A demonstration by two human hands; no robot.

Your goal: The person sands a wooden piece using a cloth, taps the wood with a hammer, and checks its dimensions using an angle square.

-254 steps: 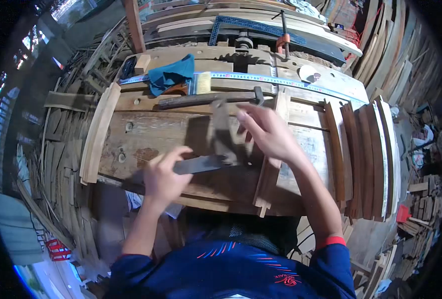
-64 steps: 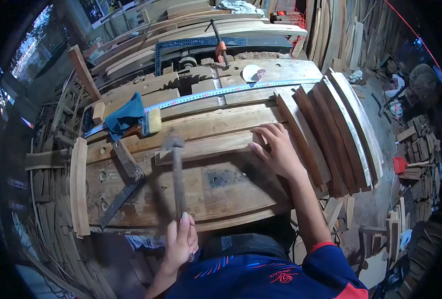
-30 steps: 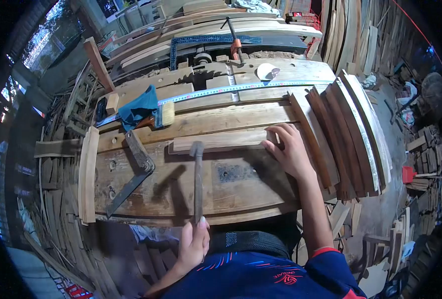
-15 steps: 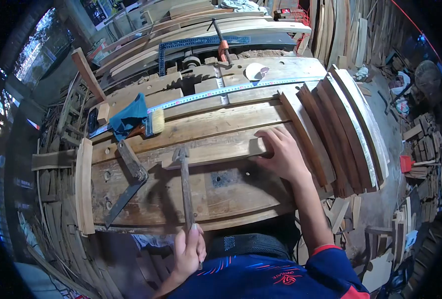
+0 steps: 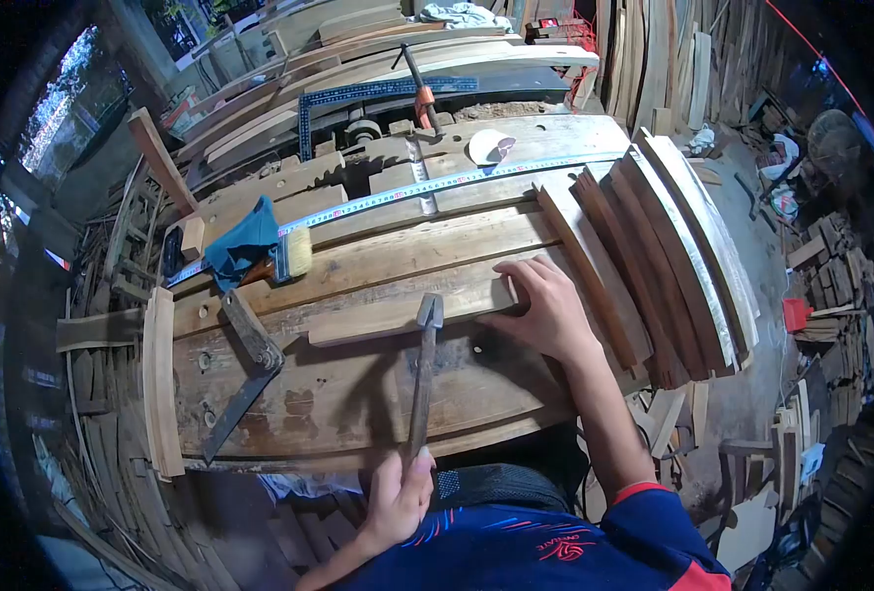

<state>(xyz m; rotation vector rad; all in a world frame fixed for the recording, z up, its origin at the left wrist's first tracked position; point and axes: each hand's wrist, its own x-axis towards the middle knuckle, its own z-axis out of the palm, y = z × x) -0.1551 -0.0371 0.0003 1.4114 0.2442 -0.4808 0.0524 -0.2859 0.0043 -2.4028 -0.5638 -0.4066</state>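
My left hand (image 5: 396, 500) is wrapped around the lower handle of a hammer (image 5: 421, 384), near my waist. The hammer's metal head is at the middle of a short wooden strip (image 5: 363, 320); whether they touch I cannot tell. My right hand (image 5: 547, 307) grips the strip's right end, thumb on the near side and fingers over the far side. The strip lies across the wooden workbench (image 5: 348, 404). To its left is a sliding bevel (image 5: 253, 369) with its dark blade swung out. Behind it a brush (image 5: 294, 254) rests against a teal cloth (image 5: 248, 241).
Curved dark wooden pieces (image 5: 644, 266) stand in a row at the bench's right end. A tape measure (image 5: 398, 192) stretches across the back. Beyond are a clamp (image 5: 423, 98), a blue square (image 5: 306, 123) and a white roll (image 5: 486, 148). Pale curved pieces (image 5: 161, 384) sit at the left edge.
The hammer and my left hand have moved right, taking the head from the strip's left end to its middle. My right hand stays on the strip. The whole view has shifted slightly.
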